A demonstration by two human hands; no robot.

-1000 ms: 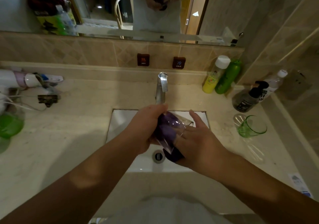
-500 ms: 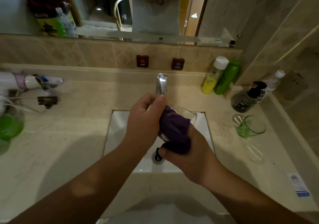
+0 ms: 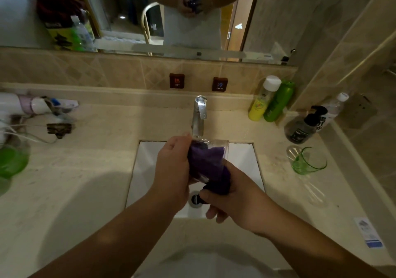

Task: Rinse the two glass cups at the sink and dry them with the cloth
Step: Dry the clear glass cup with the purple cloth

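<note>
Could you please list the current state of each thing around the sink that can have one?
Clear cup: held over the sink, cloth stuffed inside.
Cloth: bunched, partly in the cup.
Left hand: grips the cup.
Right hand: grips the cloth.
Green cup: lying on its side on the counter.
Tap: no water visible.
Yellow bottle: capped, upright.

I see a beige counter carrying a green glass cup, a yellow bottle, a green bottle and a dark pump bottle.
</note>
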